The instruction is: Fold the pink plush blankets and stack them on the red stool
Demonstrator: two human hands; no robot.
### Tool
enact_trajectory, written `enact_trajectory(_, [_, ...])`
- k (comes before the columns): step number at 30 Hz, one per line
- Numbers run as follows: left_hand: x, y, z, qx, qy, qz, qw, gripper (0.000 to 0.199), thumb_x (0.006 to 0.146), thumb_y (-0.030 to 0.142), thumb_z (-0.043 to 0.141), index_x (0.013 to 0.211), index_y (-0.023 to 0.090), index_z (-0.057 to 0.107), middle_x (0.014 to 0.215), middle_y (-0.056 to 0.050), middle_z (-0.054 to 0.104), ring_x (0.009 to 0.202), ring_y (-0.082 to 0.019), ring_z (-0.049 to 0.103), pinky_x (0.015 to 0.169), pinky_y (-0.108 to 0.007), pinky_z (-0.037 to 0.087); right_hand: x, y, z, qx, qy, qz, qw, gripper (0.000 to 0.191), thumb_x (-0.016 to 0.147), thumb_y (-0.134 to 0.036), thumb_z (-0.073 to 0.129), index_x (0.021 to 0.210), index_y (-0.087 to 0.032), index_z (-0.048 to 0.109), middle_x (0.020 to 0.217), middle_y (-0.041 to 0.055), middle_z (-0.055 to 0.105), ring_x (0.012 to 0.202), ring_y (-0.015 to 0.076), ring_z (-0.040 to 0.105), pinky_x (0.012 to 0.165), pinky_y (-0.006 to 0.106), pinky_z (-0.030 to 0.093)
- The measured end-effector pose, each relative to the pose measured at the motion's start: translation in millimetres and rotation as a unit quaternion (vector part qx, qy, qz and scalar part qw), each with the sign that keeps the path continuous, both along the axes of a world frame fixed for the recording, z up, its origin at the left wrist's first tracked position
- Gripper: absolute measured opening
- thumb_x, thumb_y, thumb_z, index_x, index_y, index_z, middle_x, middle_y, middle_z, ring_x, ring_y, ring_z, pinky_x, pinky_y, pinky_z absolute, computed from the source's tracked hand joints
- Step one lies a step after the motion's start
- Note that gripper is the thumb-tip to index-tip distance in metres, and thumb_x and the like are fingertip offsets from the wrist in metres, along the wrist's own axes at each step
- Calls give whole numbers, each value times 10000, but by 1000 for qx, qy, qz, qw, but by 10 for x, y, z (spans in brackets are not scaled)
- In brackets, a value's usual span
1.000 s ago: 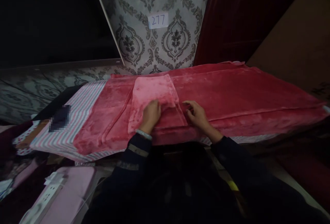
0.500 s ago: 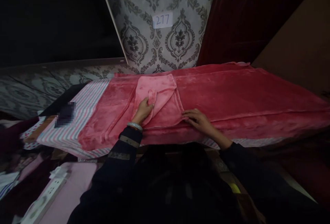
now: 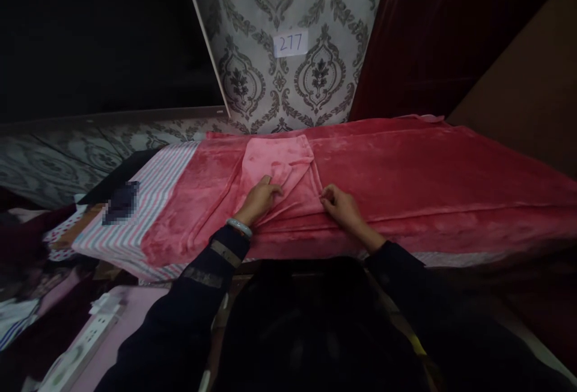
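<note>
Since half a second ago the right hand has drawn its outstretched fingers into a bunch, while the left hand stays by the diagonal turned-up flap, which now lies lower. The folded light pink plush cloth lies mid-view on red plush cloth. Measured from its centre, the left hand is at seven o'clock on the flap, thumb and forefinger slightly parted; I cannot tell whether cloth is pinched there. The right hand is at four o'clock, fingertips close together at the cloth's edge; whether they have hold of it, I cannot tell. Striped cloth shows at nine o'clock, a power strip at eight, a paper label at twelve.
</note>
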State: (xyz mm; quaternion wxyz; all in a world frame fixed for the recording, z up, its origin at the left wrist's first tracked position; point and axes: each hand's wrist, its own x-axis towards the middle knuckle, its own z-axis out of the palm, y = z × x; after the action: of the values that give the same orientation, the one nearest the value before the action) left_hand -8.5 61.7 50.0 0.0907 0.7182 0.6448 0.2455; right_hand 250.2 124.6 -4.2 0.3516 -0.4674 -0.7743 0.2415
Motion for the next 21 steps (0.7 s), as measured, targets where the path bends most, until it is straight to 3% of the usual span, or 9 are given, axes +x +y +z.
enact_trajectory(2, [-22,-28,30,-17,-6,-20,1000,256,883,122,483,854,167,733,1003,-67,541,853,-182,578,826,-311,490,7,-25,-2,21,-20,19,999,91,845,-257,567,863,-218,648,760,32,693,689,202,630,619,274,395])
enact_trajectory(5, [-29,-103,89,-44,-16,-45,998,150,883,275,602,917,163,698,995,-48,515,804,-173,553,783,-321,496,51,-43,-8,51,-30,46,997,168,898,-263,537,874,-210,694,861,70,735,799,231,674,697,301,451])
enact_trajectory(8, [-35,-174,124,-71,9,-49,996,321,826,442,715,986,168,667,1052,-44,495,828,-180,551,787,-332,501,125,-64,-11,74,-41,94,992,188,890,-289,609,1015,-200,719,992,86,738,883,237,680,775,321,492])
enact_trajectory(11, [-73,-199,156,-101,72,-58,991,353,787,366,745,1063,176,632,1114,-52,485,862,-187,564,804,-337,504,190,-98,-5,88,-80,123,985,308,852,-255,685,1155,-202,692,1079,86,705,911,230,671,774,313,500])
enact_trajectory(15, [-151,-203,243,-126,158,-113,973,442,752,270,757,1154,178,598,1184,-75,489,939,-206,591,848,-343,517,200,-157,31,107,-152,121,975,360,892,-146,603,1240,-210,669,1110,89,662,917,216,659,724,278,463])
enact_trajectory(21, [-232,-257,402,-110,246,-127,955,565,740,274,814,1229,142,565,1343,-146,457,1084,-263,622,946,-380,516,111,-267,172,121,-249,101,956,328,965,-139,512,1238,-212,679,1067,85,631,858,195,626,642,257,371])
